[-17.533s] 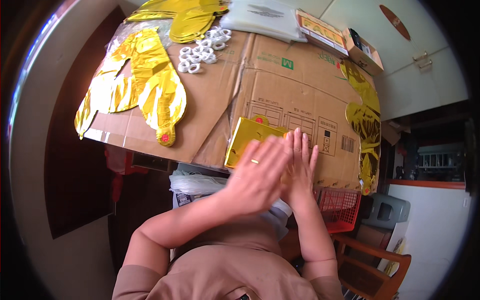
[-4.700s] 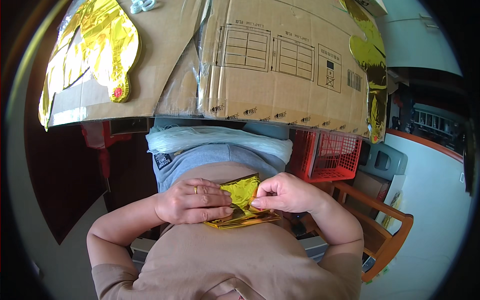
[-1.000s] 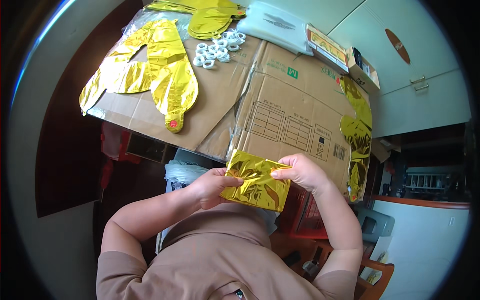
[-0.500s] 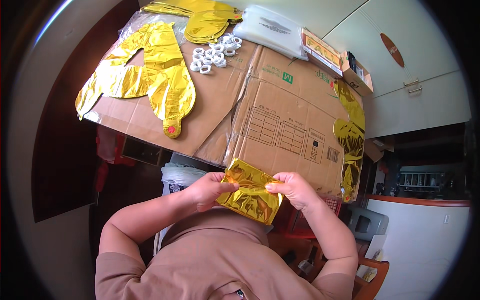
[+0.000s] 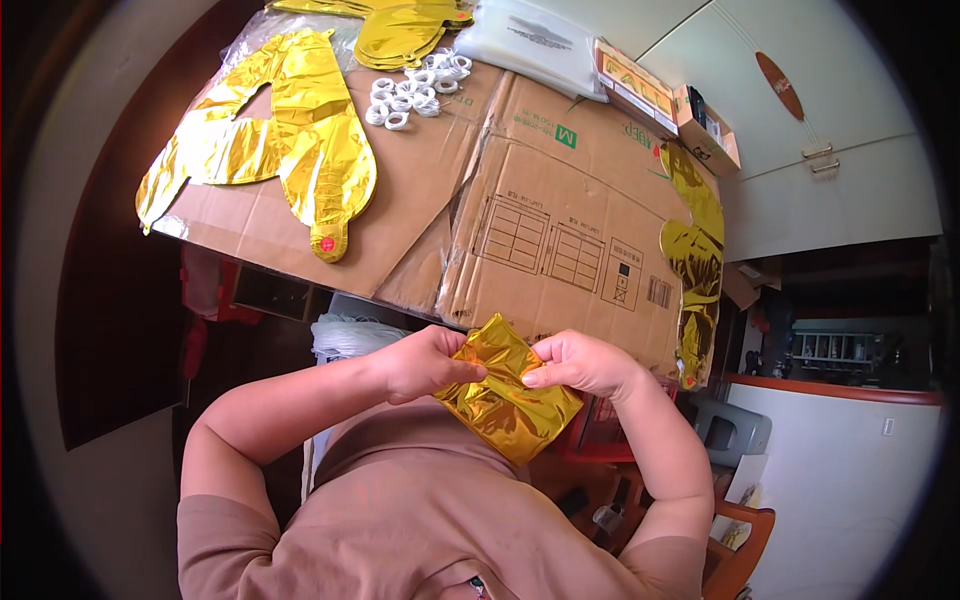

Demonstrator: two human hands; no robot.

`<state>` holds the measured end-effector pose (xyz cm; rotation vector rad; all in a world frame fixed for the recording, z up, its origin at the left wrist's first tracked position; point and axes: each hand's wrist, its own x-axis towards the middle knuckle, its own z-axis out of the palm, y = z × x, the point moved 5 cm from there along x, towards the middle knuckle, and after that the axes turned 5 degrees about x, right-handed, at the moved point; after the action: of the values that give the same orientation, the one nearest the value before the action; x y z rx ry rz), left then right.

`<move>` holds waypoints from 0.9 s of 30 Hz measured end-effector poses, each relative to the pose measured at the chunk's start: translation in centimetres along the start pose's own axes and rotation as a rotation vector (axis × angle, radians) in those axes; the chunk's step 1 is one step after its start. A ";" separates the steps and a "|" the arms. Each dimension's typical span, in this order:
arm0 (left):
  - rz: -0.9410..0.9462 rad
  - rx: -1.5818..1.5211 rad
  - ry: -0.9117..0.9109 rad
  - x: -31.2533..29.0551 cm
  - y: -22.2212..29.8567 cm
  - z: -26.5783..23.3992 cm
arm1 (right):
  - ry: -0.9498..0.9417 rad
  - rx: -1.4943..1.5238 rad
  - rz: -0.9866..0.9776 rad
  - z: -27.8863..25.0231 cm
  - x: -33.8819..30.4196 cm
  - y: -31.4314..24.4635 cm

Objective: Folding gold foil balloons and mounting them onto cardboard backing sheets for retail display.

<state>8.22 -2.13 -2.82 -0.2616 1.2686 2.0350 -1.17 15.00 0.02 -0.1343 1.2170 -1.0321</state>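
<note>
Since half a second ago, the packet (image 5: 518, 422) has turned in my grip, one corner now pointing up toward the cardboard (image 5: 410, 190), and my thumbs have drawn closer together; my left hand (image 5: 425, 364) is clamped on its left side, thumb on the gold face; my right hand (image 5: 588, 366) pinches its upper right edge; the fingers behind are mostly hidden, so I can't say how many press there. The packet is in front of my shirt (image 5: 400, 520), its top corner overlapping the cardboard's near edge in view; on the cardboard lie a gold foil shape (image 5: 322, 150) at left, white rings (image 5: 427, 103) and clear bags (image 5: 535, 48) farther back, and more gold foil (image 5: 696, 248) along the right edge.
</note>
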 end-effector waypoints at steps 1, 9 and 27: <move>0.002 0.017 -0.002 0.0 0.1 0.0 | -0.012 -0.009 -0.001 0.1 0.1 0.0; -0.034 0.163 -0.008 0.6 0.4 -0.5 | 0.100 -0.035 -0.003 0.0 0.9 0.9; -0.099 -0.095 -0.006 0.3 1.9 -0.7 | 0.172 -0.066 -0.115 -1.5 0.0 0.5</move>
<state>6.60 -3.09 -2.06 -0.3561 1.1346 2.0119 -2.11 15.93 -0.83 -0.1714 1.4130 -1.1216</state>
